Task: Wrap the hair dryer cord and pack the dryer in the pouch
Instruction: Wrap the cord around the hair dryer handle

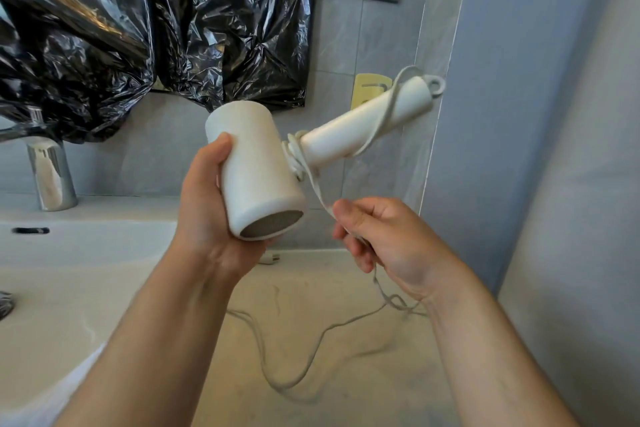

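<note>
Left hand [204, 218] gripped the white hair dryer [256, 170] by the barrel, fingers curled behind it and thumb clamped on the near side. Dryer was in the air above the countertop [311, 288], grille end down, handle [363, 125] pointing right toward the wall.

Cord [313, 184] had several tight turns bunched at the handle root, plus one loose diagonal pass up to the handle end beside the hanging loop [437, 85]. Right hand [388, 239] had its fingers curled shut round the cord just below the barrel. The tail ran down to the counter in slack loops, with a kinked tangle near the right wrist. Wrap looked partly done.

Risks, as judgement:
- Barrel-only grip on a smooth casing: a hard tug from the right could twist the dryer out of the left hand.
- Tail lay near the basin edge and could drag in.
- Turns stacked at the root meant a sharp bend and strain on the cord there.
- The slack diagonal pass could slide off the handle end and unwind the rest.
- The tangle could pull into a knot if fed in without shaking it out.

Containers: sink basin [86, 253] at left showed its overflow slot and part of a drain fitting, and nothing of the task in it. Pouch was not in view, so the dryer was not packed.
</note>
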The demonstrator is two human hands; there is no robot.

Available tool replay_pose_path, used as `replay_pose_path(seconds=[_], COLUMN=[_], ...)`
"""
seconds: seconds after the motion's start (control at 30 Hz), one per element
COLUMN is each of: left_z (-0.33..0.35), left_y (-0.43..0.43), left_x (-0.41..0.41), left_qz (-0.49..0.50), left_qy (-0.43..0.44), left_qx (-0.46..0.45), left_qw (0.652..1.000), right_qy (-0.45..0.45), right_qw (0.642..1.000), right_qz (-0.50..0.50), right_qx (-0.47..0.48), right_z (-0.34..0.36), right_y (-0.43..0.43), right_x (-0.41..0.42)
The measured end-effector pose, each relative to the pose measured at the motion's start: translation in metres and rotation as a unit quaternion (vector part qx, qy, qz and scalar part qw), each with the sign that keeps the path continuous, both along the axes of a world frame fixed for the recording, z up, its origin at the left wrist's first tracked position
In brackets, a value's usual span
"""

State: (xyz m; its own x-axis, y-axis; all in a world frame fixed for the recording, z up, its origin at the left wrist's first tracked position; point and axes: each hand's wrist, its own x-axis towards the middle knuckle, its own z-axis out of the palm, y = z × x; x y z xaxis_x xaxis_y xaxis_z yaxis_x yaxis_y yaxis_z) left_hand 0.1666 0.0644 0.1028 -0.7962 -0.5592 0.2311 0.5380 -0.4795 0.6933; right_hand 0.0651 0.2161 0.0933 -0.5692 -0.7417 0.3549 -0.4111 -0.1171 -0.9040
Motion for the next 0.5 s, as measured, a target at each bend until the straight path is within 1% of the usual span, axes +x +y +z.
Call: replay_pose_path(seconds=[0.07, 0.1, 0.17, 0.23, 0.3, 0.33, 0.4, 0.47, 0.5], left_z=[0.000, 0.000, -0.001, -0.001, -0.003, -0.004, -0.005, -0.006, -0.007], left_y=[-0.004, -0.005, -0.005, -0.003, -0.005, -0.007, -0.011, -0.012, -0.012], left_x=[0.002, 0.003, 0.003, 0.004, 0.005, 0.006, 0.007, 0.008, 0.009], left_qz=[-0.062, -0.083, -0.115, -0.146, -0.168, -0.176, -0.194, -0.215, -0.223], left_qy=[-0.028, -0.044, -0.060, -0.068, -0.081, -0.082, -0.073, -0.071, -0.078], left_qx=[-0.014, -0.027, -0.046, -0.069, -0.099, -0.113, -0.141, -0.180, -0.201], left_qw=[0.998, 0.995, 0.991, 0.985, 0.977, 0.974, 0.968, 0.957, 0.950], right_qy=[0.029, 0.025, -0.029, -0.108, -0.155, -0.162, -0.139, -0.089, -0.077], right_qw=[0.999, 0.999, 0.997, 0.978, 0.959, 0.956, 0.967, 0.981, 0.980], right_qz=[-0.027, -0.023, 0.040, 0.128, 0.172, 0.178, 0.168, 0.169, 0.182], right_qx=[0.004, -0.003, -0.055, -0.123, -0.165, -0.170, -0.132, -0.039, 0.001], right_z=[-0.002, -0.002, -0.002, -0.001, -0.001, -0.001, 0.002, 0.006, 0.006], right_y=[0.002, 0.004, 0.011, 0.020, 0.029, 0.031, 0.033, 0.032, 0.032], right_x=[-0.008, -0.012, -0.024, -0.034, -0.040, -0.042, -0.043, -0.042, -0.040])
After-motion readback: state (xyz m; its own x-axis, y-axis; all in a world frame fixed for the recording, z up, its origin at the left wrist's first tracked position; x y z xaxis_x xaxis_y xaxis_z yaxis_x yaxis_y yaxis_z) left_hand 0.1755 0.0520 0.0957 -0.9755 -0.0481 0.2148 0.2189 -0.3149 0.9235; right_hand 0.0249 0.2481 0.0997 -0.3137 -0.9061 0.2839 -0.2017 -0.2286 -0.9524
